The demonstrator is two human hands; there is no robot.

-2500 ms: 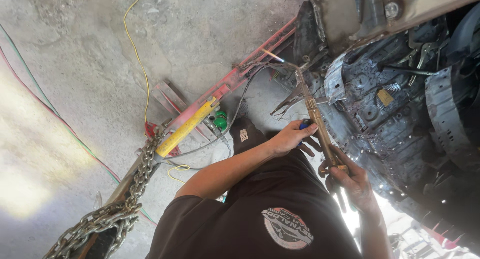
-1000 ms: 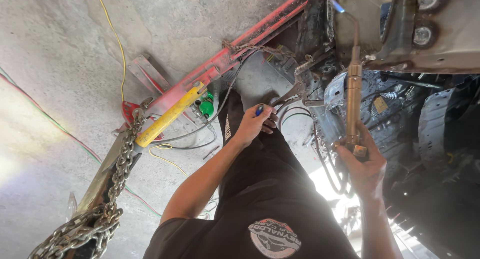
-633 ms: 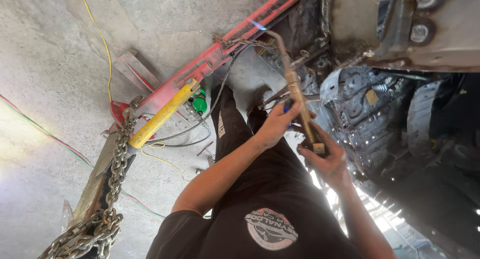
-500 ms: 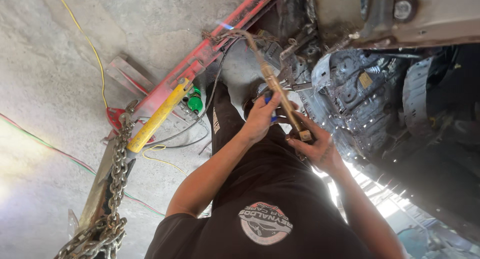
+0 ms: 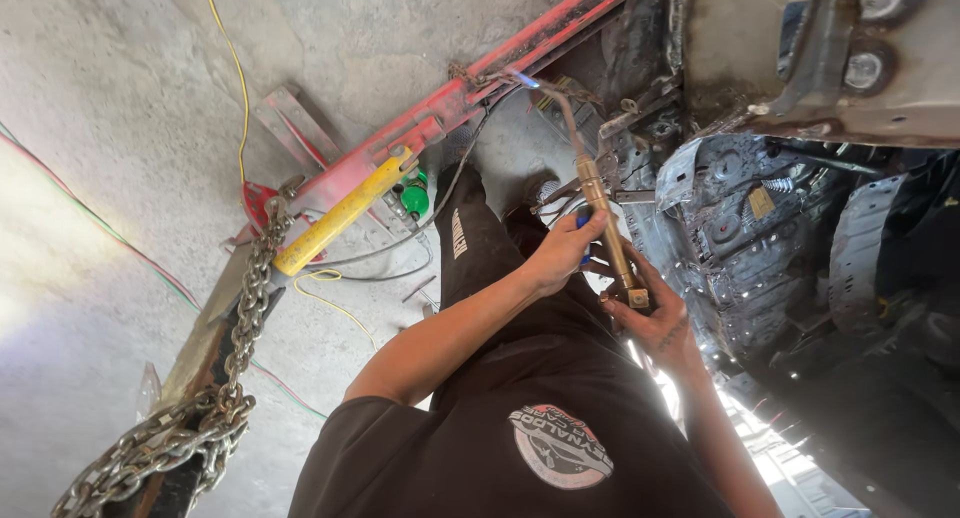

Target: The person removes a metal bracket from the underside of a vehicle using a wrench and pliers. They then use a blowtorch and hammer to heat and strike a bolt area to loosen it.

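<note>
Brass-coloured metal torch with a long thin bent neck (image 5: 598, 210) runs up the middle of the head view, its curved tip ending in a small blue flame (image 5: 522, 78) close to the red painted steel beam (image 5: 440, 113). Right hand (image 5: 655, 318) is closed around the lower end of the torch body, fingers wrapped tight, thumb side up. Left hand (image 5: 560, 253) is curled at the torch shaft higher up, fingers bent together against it, with a small blue object (image 5: 582, 221) showing under the fingertips; what that object is cannot be made out. Both hands sit near each other, just above the person's black trouser leg (image 5: 470, 248). Grey, worn sheet-metal vehicle body (image 5: 740, 228) stands right beside the right hand. Yellow cylindrical bar (image 5: 340, 216) lies along the red beam, with a green round part (image 5: 414, 198) just beside it. Heavy grey steel chain (image 5: 215, 398) hangs down the lower left. Thin yellow wire (image 5: 240, 98) crosses the rough concrete floor (image 5: 110, 128).
</note>
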